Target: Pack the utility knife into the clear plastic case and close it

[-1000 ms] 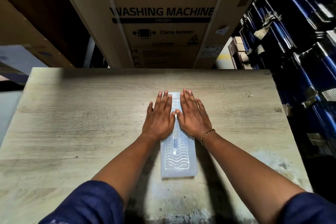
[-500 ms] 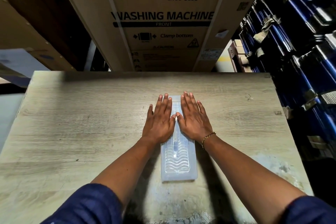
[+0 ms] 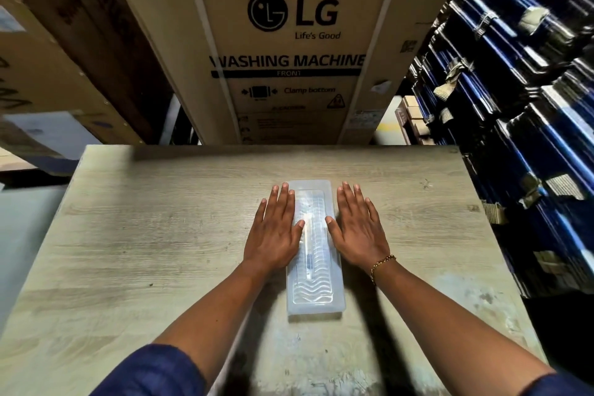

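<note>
A long clear plastic case [image 3: 315, 296] lies lengthwise in the middle of the wooden table [image 3: 135, 251], its lid down. Through the lid I see the slim white utility knife [image 3: 309, 244] lying inside along the case. My left hand [image 3: 276, 235] rests flat on the table against the case's left side, fingers spread, thumb tip touching the lid. My right hand [image 3: 358, 231] lies flat on the right side, a bead bracelet at its wrist, thumb tip at the case's edge. Neither hand holds anything.
A tall cardboard washing machine box [image 3: 289, 42] stands just beyond the table's far edge. Stacks of blue wrapped bundles [image 3: 520, 106] rise along the right side. More cardboard boxes [image 3: 48, 67] stand at the back left.
Both hands slid off the top of the case outward, left hand to the left, right hand to the right, baring the lid. The camera tilted up a little.
</note>
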### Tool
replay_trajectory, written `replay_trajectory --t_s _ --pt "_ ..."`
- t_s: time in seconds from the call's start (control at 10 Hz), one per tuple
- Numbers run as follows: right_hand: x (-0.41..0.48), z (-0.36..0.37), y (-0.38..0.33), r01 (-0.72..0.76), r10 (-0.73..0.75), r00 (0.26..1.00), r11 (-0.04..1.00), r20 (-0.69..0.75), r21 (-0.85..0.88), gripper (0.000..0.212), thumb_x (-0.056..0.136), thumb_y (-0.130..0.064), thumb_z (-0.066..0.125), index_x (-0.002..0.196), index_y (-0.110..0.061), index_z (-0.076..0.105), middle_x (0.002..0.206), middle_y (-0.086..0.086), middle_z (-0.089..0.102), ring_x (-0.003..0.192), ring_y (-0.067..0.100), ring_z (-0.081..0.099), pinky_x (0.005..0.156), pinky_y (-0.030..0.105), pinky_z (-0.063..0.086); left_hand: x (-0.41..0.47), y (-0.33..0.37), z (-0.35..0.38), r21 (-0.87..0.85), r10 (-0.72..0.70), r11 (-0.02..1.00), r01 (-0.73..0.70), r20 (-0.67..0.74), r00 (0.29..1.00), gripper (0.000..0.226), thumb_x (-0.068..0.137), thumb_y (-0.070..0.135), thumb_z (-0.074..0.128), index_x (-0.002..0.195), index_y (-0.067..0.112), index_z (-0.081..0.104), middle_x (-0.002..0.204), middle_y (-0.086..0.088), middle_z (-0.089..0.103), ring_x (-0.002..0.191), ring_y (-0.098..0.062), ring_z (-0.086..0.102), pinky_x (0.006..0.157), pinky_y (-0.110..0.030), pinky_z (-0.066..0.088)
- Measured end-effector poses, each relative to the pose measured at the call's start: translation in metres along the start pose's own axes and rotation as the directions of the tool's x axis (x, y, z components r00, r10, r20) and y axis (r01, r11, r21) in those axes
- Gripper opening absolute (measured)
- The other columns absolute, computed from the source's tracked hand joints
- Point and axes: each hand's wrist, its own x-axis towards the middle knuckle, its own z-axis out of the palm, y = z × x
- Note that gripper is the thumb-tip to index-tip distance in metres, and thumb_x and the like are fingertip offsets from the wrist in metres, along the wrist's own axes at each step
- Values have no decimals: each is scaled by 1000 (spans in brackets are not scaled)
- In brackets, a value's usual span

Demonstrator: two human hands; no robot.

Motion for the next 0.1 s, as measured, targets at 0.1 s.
replay_trajectory --t_s 0.1 --pt "-6 -13 -3 13 -13 999 1000 -42 -1 74 101 -54 17 163 -19 -6 172 -1 -13 156 15 -17 126 37 -8 -7 1 -15 28 4 1000 -3 -28 1000 71 103 52 10 159 15 -12 166 -3 -23 152 -17 -23 126 -42 -1"
